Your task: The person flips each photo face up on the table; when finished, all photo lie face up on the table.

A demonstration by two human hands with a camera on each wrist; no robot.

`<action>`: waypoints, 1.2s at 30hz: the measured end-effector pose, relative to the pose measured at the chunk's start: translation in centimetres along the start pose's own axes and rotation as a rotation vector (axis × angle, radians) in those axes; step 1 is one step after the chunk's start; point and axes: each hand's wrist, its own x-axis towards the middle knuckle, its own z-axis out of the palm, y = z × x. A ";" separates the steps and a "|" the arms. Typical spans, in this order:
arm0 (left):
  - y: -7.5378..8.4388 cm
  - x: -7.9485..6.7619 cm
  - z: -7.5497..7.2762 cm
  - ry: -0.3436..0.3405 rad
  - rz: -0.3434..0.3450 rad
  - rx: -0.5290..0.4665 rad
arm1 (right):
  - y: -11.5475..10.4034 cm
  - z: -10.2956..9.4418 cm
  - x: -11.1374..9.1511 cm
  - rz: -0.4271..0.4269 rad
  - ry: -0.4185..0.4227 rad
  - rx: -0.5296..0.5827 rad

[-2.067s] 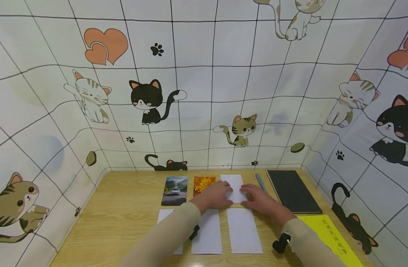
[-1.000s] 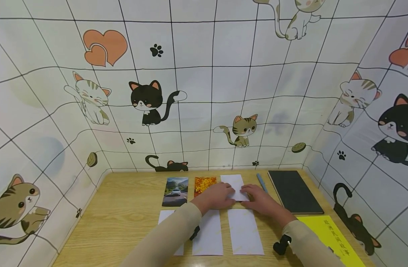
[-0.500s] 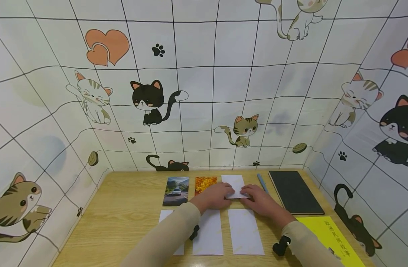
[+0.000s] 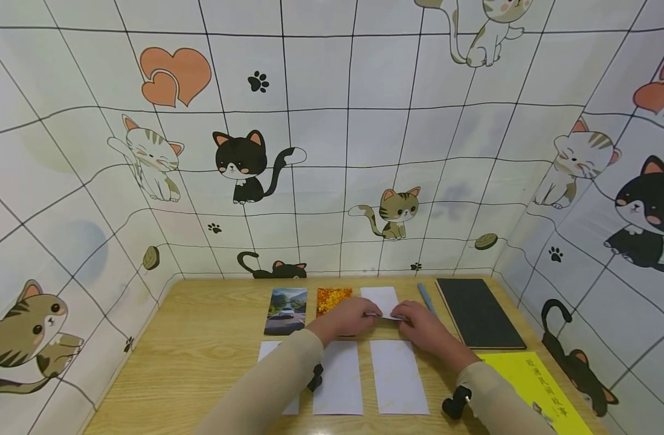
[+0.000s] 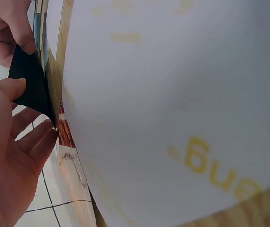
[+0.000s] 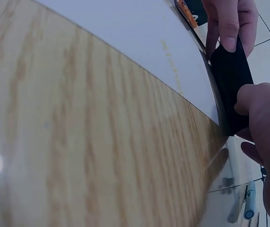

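Note:
At the back of the table, both hands pinch the near edge of a white-backed card (image 4: 379,297). My left hand (image 4: 352,318) grips its near left corner, with the thumb on one face and the fingers on the other. My right hand (image 4: 423,324) holds the near right corner in the same way. That edge is raised, and the card's underside shows dark in the left wrist view (image 5: 30,80) and the right wrist view (image 6: 230,75). Left of it lie a photo card of orange-yellow leaves (image 4: 333,299), partly behind my left hand, and a photo card of a car on a road (image 4: 286,311).
Closer to me lie three white cards (image 4: 399,377) in a row; my left sleeve covers part of the leftmost. On the right are a blue pen (image 4: 425,296), a black notebook (image 4: 478,312) and a yellow booklet (image 4: 533,386). A cat-print wall (image 4: 321,139) borders the wooden table (image 4: 163,368).
The near edge of the white-backed card has come up off the table. Both hands have curled tighter at its corners, while the other cards stay in place.

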 end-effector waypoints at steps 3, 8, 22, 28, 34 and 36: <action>-0.1 -0.1 0.0 0.003 -0.005 -0.029 | 0.0 -0.1 0.1 0.028 0.013 0.016; -0.1 -0.3 -0.3 0.010 -0.004 -0.052 | -0.3 -0.4 0.1 0.105 0.024 0.049; -0.5 -0.5 -0.1 0.105 -0.067 -0.342 | -1.0 -0.6 -0.1 0.204 0.152 0.240; -0.7 -0.3 0.0 0.169 -0.056 -0.407 | -1.0 -0.9 0.1 0.249 0.208 0.285; -0.6 -0.1 -0.1 0.263 -0.087 -0.495 | -1.5 -1.6 0.5 0.245 0.232 0.346; -0.6 0.0 -0.2 0.283 -0.099 -0.522 | -1.8 -1.9 0.7 0.242 0.243 0.363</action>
